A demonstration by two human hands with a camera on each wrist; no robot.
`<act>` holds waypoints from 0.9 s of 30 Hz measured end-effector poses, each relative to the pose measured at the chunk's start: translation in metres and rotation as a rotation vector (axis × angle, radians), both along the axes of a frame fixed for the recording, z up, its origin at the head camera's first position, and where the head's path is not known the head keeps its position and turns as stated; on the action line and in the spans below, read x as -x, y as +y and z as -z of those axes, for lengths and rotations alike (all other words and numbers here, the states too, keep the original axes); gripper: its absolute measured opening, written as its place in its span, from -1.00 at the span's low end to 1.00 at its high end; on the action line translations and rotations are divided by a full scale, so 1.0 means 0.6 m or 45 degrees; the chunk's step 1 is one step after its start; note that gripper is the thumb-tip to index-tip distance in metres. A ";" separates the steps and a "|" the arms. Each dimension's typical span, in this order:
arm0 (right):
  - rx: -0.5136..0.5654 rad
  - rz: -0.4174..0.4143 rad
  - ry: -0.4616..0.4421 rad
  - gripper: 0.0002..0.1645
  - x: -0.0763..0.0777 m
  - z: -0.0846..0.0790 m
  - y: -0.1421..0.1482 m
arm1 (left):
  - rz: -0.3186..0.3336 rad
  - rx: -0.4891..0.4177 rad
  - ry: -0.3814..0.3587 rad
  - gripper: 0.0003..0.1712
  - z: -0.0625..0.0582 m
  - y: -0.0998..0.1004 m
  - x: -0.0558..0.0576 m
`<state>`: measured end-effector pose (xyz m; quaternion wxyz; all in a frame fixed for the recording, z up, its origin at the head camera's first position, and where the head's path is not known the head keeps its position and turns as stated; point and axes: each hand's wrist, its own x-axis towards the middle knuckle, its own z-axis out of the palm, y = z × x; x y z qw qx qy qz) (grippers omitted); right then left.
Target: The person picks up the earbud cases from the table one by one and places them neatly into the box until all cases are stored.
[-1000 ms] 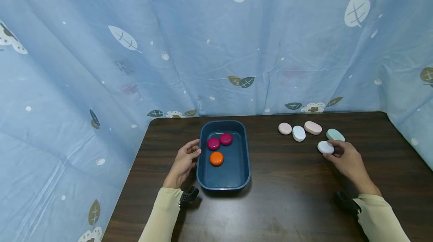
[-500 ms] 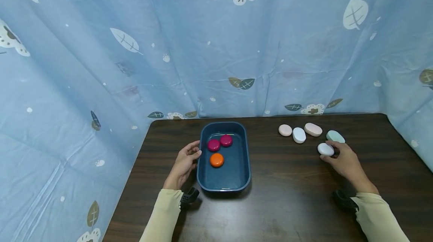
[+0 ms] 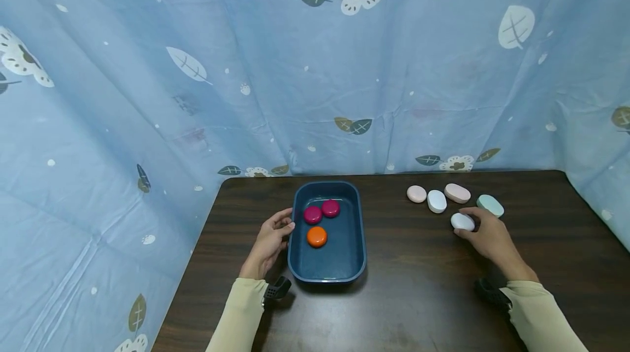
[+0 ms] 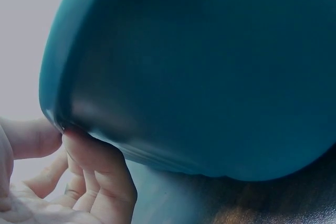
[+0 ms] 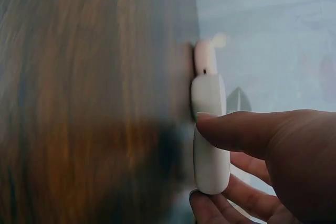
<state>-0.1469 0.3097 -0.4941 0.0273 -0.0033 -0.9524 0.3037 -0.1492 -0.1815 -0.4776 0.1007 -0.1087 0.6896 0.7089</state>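
A person seated or standing at a dark wood-grain table (image 3: 408,297) pinches a smooth, white, rounded disc (image 3: 462,222) in the right hand (image 3: 489,237), thumb on the near edge and a fingertip on the far one, the two spread just as wide as the piece itself; from here I cannot tell whether it has cleared the tabletop. It sits at the near side of a loose cluster: a pale pink round disc (image 3: 416,194), a white oblong piece (image 3: 436,201), a pale pink oblong piece (image 3: 457,193) and, just beyond the knuckles, a mint-green oblong piece (image 3: 490,205). Well off to the left, the left hand (image 3: 269,240) nips the rim of a deep-blue, round-cornered rectangular tray (image 3: 339,259) between thumb and forefinger, the other fingers loosely bent beneath. Two glossy magenta discs (image 3: 312,215) lie side by side in its far half, with a glossy orange disc (image 3: 317,237) nearer. The white disc looks light and rigid, to my eye, with a rounded edge that could slide from a dry or hurried pinch; its thick sides, gripped across the middle, seem the surest hold. The tray, thin-walled and apparently stiff, looks light enough to skid if pushed, so its rim makes a sensible place to steady it.
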 end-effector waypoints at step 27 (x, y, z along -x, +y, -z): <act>0.247 -0.342 0.208 -0.40 0.008 -0.080 -0.222 | 0.008 0.003 0.010 -0.50 0.001 0.000 -0.003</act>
